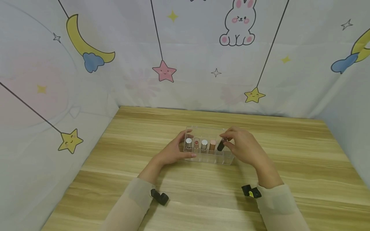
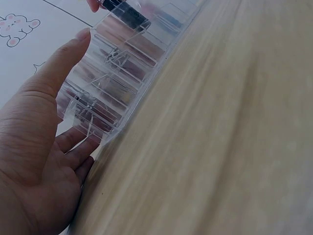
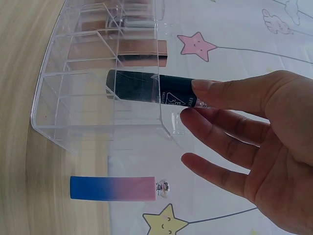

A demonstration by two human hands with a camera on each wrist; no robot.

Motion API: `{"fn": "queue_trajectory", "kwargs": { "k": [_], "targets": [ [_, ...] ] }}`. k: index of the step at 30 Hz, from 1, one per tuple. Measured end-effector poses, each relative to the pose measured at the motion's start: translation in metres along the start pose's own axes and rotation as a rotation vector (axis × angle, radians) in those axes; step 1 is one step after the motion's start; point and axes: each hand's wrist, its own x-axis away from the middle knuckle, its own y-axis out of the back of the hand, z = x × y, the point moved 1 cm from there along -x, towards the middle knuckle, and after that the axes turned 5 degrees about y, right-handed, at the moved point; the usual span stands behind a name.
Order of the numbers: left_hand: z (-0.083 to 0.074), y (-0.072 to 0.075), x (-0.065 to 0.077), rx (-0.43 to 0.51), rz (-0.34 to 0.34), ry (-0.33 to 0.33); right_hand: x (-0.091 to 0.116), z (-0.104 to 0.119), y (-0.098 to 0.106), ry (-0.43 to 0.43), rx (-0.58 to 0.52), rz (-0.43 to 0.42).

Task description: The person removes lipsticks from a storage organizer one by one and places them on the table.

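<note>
Blackish and slim, a cylindrical lipstick-like tube (image 3: 168, 89) hangs tilted by its upper end in a narrow pinch between the thumb and fingertips of a person's right hand (image 1: 245, 146). Its lower end, seen through the wall of a clear acrylic organizer (image 1: 208, 158), appears to be inside the compartment just right of a copper-coloured tube (image 1: 212, 145), and sits higher than that neighbour's foot.

The person's left hand (image 1: 173, 149) grips the organizer's left end, thumb at the front, fingers at the back. Toward that end stand a silver-capped tube (image 1: 204, 144), a clear-cased tube (image 1: 196, 143) with a reddish top and another silver-capped tube (image 1: 189, 143), one to a compartment.

Beside the organizer's right end, a pink-to-blue tube (image 3: 112, 188) stands upright on the wood-grain table (image 1: 196, 192). The organizer rests short of the table's far edge, roughly midway between its far corners.

The step in hand looks like guiding the dark tube within its compartment; whether inward or outward cannot be told. The next move seems to call for straightening it parallel to the dividers while the left hand steadies the organizer.
</note>
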Motion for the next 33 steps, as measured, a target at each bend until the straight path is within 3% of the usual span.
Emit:
{"fn": "queue_trajectory", "kwargs": {
  "k": [33],
  "targets": [
    [0.0026,0.0003,-0.0013,0.005,0.002,-0.011,0.0035,-0.0064,0.0079,0.017,-0.03,-0.063]
  ]
}}
